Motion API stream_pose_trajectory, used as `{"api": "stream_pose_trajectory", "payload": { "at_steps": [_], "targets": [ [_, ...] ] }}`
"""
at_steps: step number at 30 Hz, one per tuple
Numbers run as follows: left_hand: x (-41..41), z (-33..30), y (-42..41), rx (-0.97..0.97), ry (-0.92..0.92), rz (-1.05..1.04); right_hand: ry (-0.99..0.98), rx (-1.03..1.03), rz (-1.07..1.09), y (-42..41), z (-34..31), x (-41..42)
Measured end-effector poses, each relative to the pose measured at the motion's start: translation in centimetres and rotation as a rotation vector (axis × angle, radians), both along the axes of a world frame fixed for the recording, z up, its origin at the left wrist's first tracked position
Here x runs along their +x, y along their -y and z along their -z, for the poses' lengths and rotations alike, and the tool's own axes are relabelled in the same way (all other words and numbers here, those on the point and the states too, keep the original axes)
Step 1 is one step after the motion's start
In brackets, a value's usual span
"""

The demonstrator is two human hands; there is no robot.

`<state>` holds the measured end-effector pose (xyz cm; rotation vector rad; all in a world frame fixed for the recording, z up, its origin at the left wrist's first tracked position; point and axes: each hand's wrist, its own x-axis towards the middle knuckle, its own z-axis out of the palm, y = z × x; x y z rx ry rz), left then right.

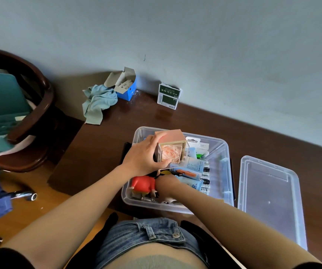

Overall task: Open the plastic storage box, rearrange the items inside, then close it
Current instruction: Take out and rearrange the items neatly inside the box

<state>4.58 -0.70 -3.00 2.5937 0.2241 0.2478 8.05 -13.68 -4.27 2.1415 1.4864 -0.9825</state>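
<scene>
The clear plastic storage box (227,171) stands open on the dark table, its lid (270,195) lying flat to its right. My left hand (142,157) grips a pink cube box with a rose inside (172,149), holding it above the box's left half. My right hand (166,184) reaches down into the box beside a red-shirted toy figure (143,184); its fingers are hidden among the items. Blue packets (192,167) and batteries (205,179) lie inside.
Against the wall stand a blue open carton (126,86), a crumpled grey-blue cloth (99,101) and a green-white pack (168,96). A dark wooden chair (39,105) with teal items stands left. Metal pieces (25,195) lie on the floor.
</scene>
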Motion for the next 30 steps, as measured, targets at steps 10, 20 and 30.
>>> {"api": "stream_pose_trajectory", "payload": {
  "at_steps": [10, 20, 30],
  "targets": [
    [0.0, 0.3, -0.2, 0.01, 0.002, 0.013, -0.452, 0.299, 0.331, 4.3, -4.2, 2.9],
    [0.3, 0.0, 0.1, -0.075, 0.058, 0.022, -0.114, 0.365, 0.507, 10.1, -6.5, 7.8],
    [0.2, -0.2, 0.4, -0.084, 0.041, 0.004, 0.243, -0.039, 0.062, 11.2, -4.2, 7.1]
  ]
}}
